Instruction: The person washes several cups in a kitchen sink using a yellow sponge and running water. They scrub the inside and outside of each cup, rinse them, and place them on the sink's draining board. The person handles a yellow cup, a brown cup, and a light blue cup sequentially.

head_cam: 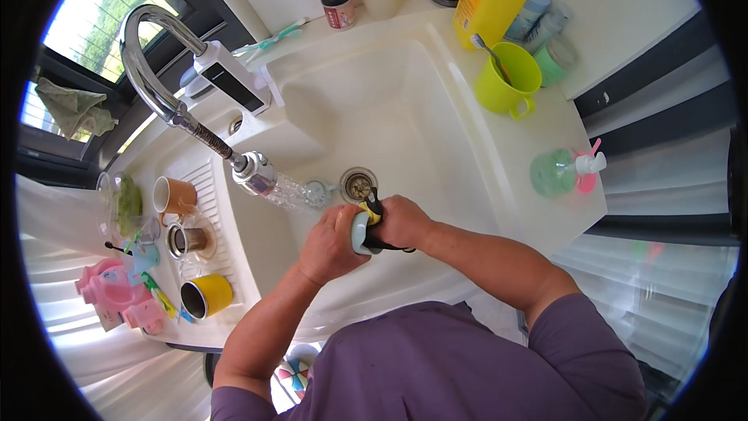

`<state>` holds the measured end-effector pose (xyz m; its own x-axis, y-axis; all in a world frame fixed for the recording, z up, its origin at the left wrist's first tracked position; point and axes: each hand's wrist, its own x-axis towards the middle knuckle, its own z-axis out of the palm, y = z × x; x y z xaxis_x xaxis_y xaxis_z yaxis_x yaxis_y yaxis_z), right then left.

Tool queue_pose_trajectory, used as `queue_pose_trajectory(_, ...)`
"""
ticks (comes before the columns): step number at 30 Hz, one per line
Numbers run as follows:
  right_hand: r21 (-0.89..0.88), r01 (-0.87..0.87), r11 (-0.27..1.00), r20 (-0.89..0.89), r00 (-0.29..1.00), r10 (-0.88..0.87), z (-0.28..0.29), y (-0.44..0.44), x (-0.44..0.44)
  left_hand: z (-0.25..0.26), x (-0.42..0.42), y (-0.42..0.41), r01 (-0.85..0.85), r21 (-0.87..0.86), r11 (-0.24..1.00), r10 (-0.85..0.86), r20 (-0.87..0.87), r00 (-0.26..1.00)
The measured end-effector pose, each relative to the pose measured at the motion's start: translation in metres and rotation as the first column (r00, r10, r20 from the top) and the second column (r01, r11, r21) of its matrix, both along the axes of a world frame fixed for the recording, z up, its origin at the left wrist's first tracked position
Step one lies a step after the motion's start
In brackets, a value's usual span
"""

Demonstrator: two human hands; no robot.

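Note:
Over the front part of a white sink basin (374,128), both hands meet at a small bundle of things. My left hand (332,242) grips a pale blue, smooth-edged object (359,233), mostly covered by the fingers; its kind is unclear. Pressed against it, my right hand (406,221) holds a flexible black and yellow item (373,210), perhaps cloth or a strap, with a dark end trailing below the palm. To the left, water (292,192) streams from the chrome faucet (255,172) into the basin, beside my left hand. Just beyond the hands lies the metal drain (358,185).
The ribbed drainboard at left bears a yellow mug (207,296), a steel cup (186,240) and an orange-brown cup (175,195). A green mug (507,79), yellow jug (492,0) and pump bottle (555,171) stand along the right ledge. The gooseneck pipe (130,52) arches at upper left.

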<state>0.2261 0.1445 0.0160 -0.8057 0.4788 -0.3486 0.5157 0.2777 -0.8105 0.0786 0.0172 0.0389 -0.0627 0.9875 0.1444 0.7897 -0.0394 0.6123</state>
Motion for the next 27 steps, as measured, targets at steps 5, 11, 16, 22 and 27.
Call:
queue_pose_trajectory(5,0.362,-0.034,0.932,-0.121,0.989,0.083,-0.022,0.005,0.006,0.01,-0.003,0.013,0.036,-0.365,0.93,0.012,0.128,0.992)
queue_pose_trajectory(11,0.178,-0.037,0.983,-0.074,0.996,0.051,-0.024,0.023,0.009,0.015,-0.013,0.021,0.134,-0.427,0.894,-0.005,0.29,0.957)
queue_pose_trajectory(16,0.208,-0.102,0.973,-0.006,0.994,0.105,-0.019,0.029,0.006,0.007,-0.016,0.024,0.173,-0.411,0.895,-0.05,0.294,0.955)
queue_pose_trajectory(22,-0.063,-0.031,0.998,0.193,0.98,0.043,-0.006,0.034,-0.003,-0.014,-0.022,0.028,0.082,0.013,0.997,-0.079,-0.155,0.985)
queue_pose_trajectory(27,-0.572,0.205,0.794,0.061,0.976,-0.209,-0.034,0.014,-0.006,-0.02,-0.023,0.038,0.052,0.158,0.986,-0.008,-0.268,0.963)
